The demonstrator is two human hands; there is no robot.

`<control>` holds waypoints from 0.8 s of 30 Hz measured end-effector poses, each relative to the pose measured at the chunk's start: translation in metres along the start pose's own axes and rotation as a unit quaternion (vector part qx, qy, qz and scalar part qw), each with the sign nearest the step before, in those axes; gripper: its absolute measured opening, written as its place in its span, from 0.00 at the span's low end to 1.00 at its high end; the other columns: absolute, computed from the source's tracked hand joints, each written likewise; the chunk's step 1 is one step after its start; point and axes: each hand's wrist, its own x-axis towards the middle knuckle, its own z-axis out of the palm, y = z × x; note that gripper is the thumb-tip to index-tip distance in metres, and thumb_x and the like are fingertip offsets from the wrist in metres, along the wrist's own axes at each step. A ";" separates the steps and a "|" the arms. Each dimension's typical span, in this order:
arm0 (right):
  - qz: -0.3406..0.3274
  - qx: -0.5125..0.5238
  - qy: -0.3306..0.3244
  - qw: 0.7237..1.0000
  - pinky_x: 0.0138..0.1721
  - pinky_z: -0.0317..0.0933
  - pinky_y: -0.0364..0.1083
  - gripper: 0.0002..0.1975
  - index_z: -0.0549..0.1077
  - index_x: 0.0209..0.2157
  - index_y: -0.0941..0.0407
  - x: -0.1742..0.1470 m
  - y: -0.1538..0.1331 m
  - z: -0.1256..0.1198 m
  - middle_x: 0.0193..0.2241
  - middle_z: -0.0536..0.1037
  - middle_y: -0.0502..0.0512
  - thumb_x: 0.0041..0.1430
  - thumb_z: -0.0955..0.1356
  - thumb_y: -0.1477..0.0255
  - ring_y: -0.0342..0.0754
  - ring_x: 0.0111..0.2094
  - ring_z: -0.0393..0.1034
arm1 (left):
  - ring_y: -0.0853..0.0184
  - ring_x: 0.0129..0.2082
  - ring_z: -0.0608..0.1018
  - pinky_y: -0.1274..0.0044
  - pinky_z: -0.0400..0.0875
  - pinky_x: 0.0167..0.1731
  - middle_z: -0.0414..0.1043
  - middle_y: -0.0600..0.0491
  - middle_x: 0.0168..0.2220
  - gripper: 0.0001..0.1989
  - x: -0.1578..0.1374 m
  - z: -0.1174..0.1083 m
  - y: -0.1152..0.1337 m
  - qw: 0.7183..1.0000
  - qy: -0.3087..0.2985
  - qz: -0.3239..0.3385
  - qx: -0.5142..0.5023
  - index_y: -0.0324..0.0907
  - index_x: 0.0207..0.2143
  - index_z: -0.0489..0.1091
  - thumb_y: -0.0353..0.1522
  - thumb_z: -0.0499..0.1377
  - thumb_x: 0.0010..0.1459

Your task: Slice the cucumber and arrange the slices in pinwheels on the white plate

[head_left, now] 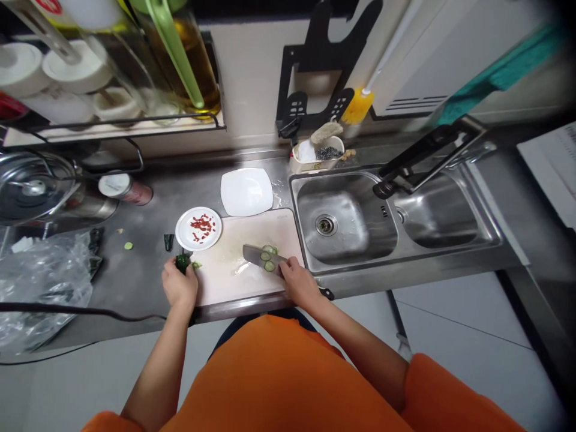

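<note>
Orange cloth (279, 384) of the person's clothing fills the near middle, with the forearms reaching out over a metal table (135, 273). The left hand (180, 285) has its grip closed around a dark green cucumber piece (182, 262) at the left edge of a white cutting board (238, 287). The right hand (297, 279) has its grip wrapped round the handle of a knife (252, 254), whose blade points left over the right half of the board. Several pale cucumber slices (269, 266) lie on and against the blade.

At the board's far left corner sits a round white plate (180, 231) with chopped red pieces (201, 227); just beyond the board is a square white plate (247, 192). Left of the round plate lie a dark green scrap (168, 242) and, farther left, a small green slice (128, 246). Clear plastic bag (45, 276) bunches at the left, and a double sink (362, 243) is set to the right.
</note>
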 end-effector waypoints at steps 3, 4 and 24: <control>-0.002 -0.019 0.009 1.000 0.33 0.56 0.44 0.12 0.64 0.45 0.56 0.000 0.002 0.002 0.42 0.64 0.59 0.62 0.57 0.76 0.46 0.31 0.66 | 0.53 0.48 0.70 0.63 0.64 0.48 0.66 0.40 0.46 0.27 0.000 0.003 0.004 1.000 -0.022 -0.016 0.006 0.36 0.55 0.57 0.33 0.57 0.53; -0.002 -0.025 0.010 1.000 0.33 0.56 0.44 0.11 0.64 0.45 0.56 0.000 0.003 0.002 0.42 0.64 0.59 0.62 0.57 0.75 0.46 0.32 0.66 | 0.52 0.49 0.70 0.62 0.64 0.48 0.65 0.39 0.47 0.29 0.000 0.002 0.004 0.999 -0.027 -0.019 0.009 0.35 0.57 0.55 0.34 0.57 0.53; -0.019 -0.023 -0.017 0.999 0.39 0.56 0.46 0.16 0.64 0.50 0.55 -0.003 0.011 -0.015 0.42 0.66 0.62 0.63 0.56 0.79 0.49 0.38 0.66 | 0.62 0.42 0.71 0.69 0.66 0.44 0.72 0.49 0.38 0.12 -0.068 0.072 0.109 0.884 -0.221 0.373 -0.176 0.43 0.39 0.72 0.37 0.62 0.52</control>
